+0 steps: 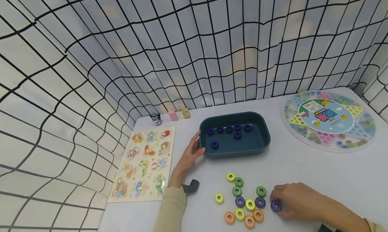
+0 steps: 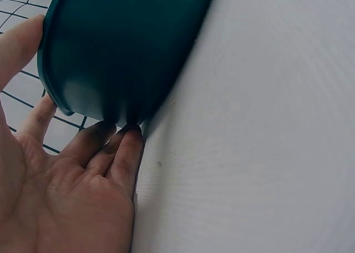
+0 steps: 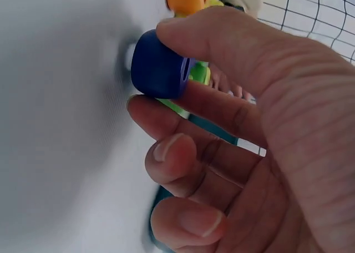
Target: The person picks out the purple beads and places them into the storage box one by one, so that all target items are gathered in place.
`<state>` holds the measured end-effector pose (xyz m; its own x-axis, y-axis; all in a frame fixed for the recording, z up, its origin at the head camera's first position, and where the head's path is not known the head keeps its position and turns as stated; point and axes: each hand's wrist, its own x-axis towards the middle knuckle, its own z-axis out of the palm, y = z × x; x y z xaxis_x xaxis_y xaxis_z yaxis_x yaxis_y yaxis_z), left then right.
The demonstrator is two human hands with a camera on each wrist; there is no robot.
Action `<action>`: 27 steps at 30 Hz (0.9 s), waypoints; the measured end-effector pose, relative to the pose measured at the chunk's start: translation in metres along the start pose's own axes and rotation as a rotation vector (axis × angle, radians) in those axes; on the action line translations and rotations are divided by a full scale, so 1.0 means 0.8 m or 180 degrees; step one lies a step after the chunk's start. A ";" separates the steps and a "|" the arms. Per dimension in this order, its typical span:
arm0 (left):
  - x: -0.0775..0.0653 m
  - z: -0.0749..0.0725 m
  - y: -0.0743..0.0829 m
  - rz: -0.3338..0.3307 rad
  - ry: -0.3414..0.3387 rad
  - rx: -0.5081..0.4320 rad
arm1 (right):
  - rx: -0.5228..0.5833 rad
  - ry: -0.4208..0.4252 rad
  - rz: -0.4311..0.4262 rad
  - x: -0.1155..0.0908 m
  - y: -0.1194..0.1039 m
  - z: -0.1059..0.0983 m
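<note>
My right hand [image 1: 298, 201] pinches a dark blue ring [image 3: 158, 67] between thumb and forefinger, close over the white tabletop; its other fingers curl loosely below. At the left end of the dark green tray [image 1: 234, 153], my left hand [image 1: 190, 155] rests with fingers spread, the thumb at the near corner. In the left wrist view its fingertips [image 2: 130, 130] touch the tray's outer wall. Several dark blue rings [image 1: 229, 129] lie inside the tray. Between the hands are loose rings: yellow [image 1: 219, 202], green [image 1: 261, 195], orange [image 1: 250, 226] and two more dark blue ones [image 1: 240, 205].
A sticker-like board of cartoon insects [image 1: 142, 181] lies at the left. Small figures [image 1: 156, 121] and a pink block [image 1: 173, 118] stand at the back edge. A round game board [image 1: 325, 146] is at the back right. Black netting [image 1: 200, 60] surrounds the table.
</note>
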<state>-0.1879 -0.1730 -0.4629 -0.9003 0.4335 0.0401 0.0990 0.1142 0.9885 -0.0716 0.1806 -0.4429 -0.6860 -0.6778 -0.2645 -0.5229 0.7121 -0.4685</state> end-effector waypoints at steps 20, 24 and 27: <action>0.000 -0.002 -0.002 -0.0064 0.0064 0.0064 | -0.0162 0.0370 -0.0058 0.024 0.002 -0.088; 0.000 -0.002 -0.003 -0.0034 0.0027 0.0085 | -0.0142 0.0452 -0.0076 0.039 0.004 -0.106; 0.000 -0.003 -0.002 -0.0045 -0.0002 0.0094 | -0.0118 0.0484 -0.0131 0.053 0.006 -0.119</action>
<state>-0.1891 -0.1754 -0.4641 -0.9014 0.4323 0.0260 0.0988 0.1468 0.9842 -0.1512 0.1723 -0.3762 -0.7308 -0.6730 -0.1137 -0.5686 0.6925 -0.4441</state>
